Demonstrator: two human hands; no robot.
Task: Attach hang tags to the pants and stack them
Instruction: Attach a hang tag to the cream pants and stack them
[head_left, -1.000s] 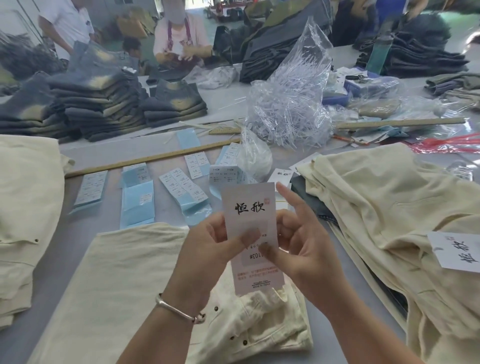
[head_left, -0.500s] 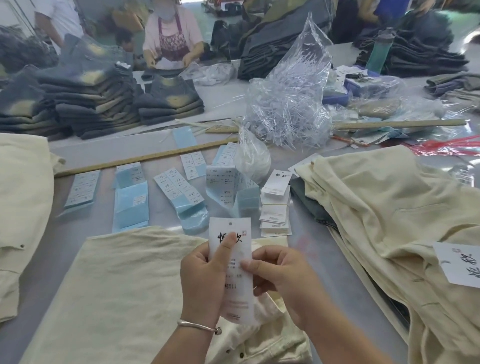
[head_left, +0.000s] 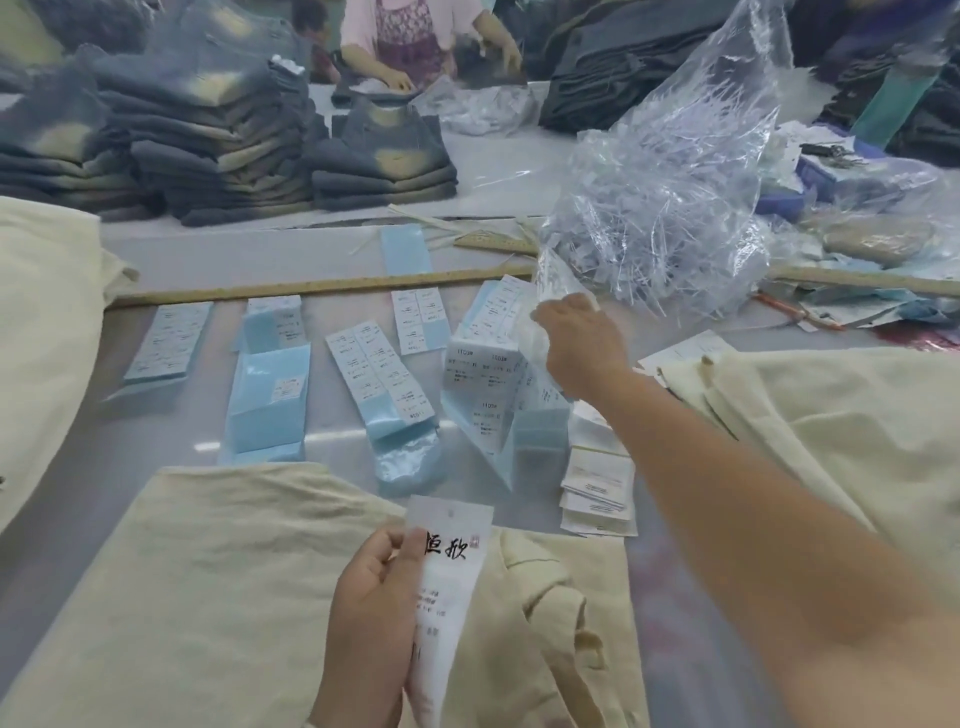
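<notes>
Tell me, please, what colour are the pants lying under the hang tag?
Pale cream pants, seen in the head view beneath the hang tag.

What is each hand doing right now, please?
Left hand: holds the hang tag.
Right hand: reaches into the small plastic bag; grip cannot be told.

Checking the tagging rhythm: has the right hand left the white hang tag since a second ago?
Yes. The right hand moved away toward the clear plastic bag; left hand alone holds the white hang tag.

The right hand (head_left: 582, 343) no longer touches the hang tag (head_left: 447, 592); it now reaches forward to a small clear bag (head_left: 550, 291) beyond the sticker sheets. The left hand (head_left: 371, 618) alone holds the tag, lower over the cream pants (head_left: 208, 597).
</notes>
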